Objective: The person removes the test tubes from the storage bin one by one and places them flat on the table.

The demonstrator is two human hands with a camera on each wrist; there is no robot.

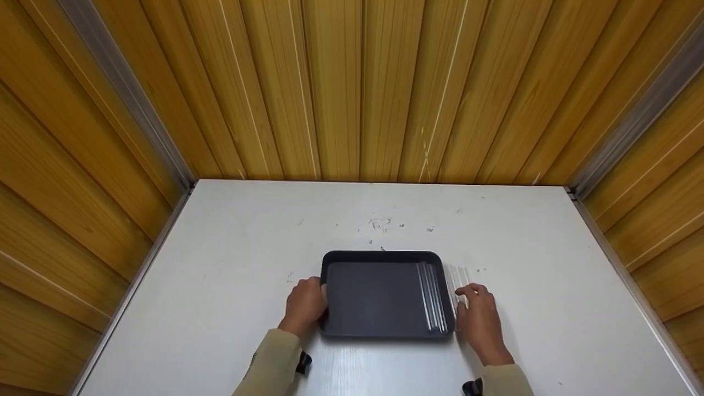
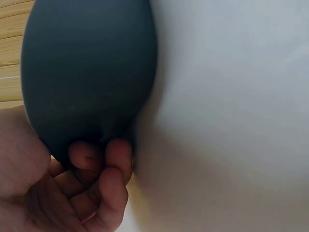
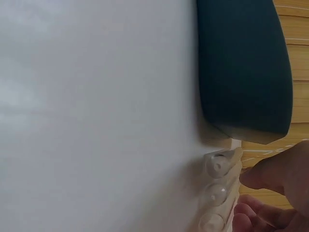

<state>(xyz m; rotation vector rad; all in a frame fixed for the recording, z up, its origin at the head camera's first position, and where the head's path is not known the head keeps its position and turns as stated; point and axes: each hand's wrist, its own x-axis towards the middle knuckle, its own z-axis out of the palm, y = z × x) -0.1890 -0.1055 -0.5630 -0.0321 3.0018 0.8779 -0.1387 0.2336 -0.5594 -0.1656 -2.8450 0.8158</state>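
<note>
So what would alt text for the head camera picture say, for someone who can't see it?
Two hands flank a dark tray on a white table: the left hand holds its left edge, the right hand touches clear tubes beside it. Wood-panelled walls surround.

Both forearms are covered by long sleeves in a pale khaki-beige cloth, the left sleeve (image 1: 272, 360) and the right sleeve (image 1: 503, 380) each ending at the wrist. Under each cuff sits a small black device strapped to the wrist, one on the left wrist (image 1: 303, 363) and one on the right (image 1: 472, 387). The left hand (image 1: 305, 305) and right hand (image 1: 479, 322) are bare, without gloves, rings or a watch.
</note>
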